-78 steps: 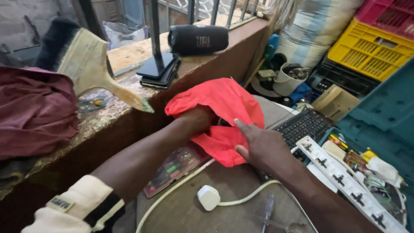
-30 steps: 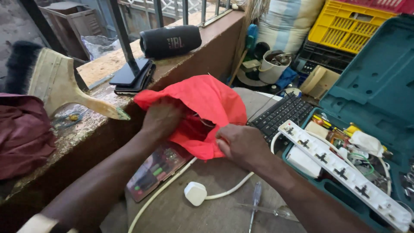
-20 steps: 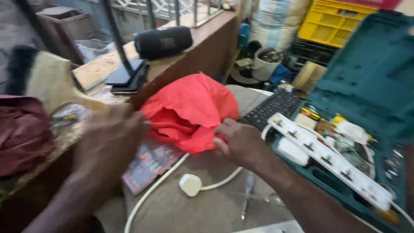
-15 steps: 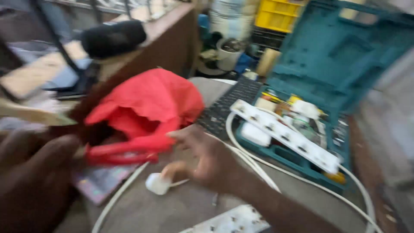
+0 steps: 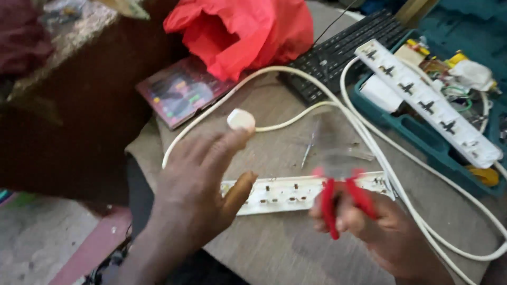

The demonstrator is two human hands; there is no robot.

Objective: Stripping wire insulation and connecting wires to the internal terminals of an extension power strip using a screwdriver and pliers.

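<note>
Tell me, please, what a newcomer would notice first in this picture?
The bright red plastic bag at the top of the table draws the eye first. Next comes the right hand low on the right, gripping red-handled pliers over an opened white power strip. The left hand hangs open beside it, below a white plug.

We stand in a cluttered repair workshop: opened power strips [image 5: 303, 192], red-handled pliers [image 5: 343, 203], a teal tool case [image 5: 422, 134], loose cables [image 5: 369, 132].
</note>
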